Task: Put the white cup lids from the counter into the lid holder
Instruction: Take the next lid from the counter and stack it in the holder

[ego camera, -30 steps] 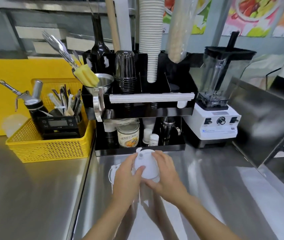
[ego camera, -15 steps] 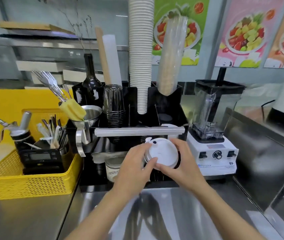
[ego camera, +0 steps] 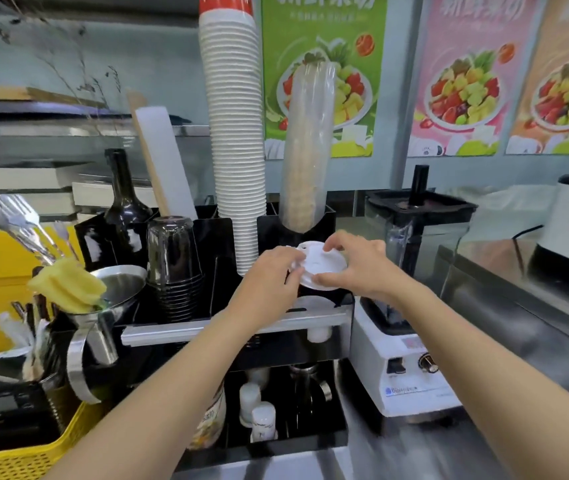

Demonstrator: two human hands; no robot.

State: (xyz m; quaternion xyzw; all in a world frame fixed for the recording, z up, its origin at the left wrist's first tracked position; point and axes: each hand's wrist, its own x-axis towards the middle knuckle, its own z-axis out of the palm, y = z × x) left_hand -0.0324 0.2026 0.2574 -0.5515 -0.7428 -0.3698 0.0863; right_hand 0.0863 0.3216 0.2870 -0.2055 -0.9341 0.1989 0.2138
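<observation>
Both hands hold white cup lids (ego camera: 321, 266) just above front-right compartment of black organizer (ego camera: 206, 244), likely lid holder; two-sided hold probably keeps stack level for drop. Left hand (ego camera: 269, 275) fingertips pinch lids' left rim. Right hand (ego camera: 359, 265) spans right rim, thumb at near edge, fingers curled over far edge. Lids round, matte white, raised dome, small sip hole; count unclear. Another white lid (ego camera: 310, 301) sits in organizer beneath. Paper cup stack (ego camera: 234, 150) rises behind-left.
</observation>
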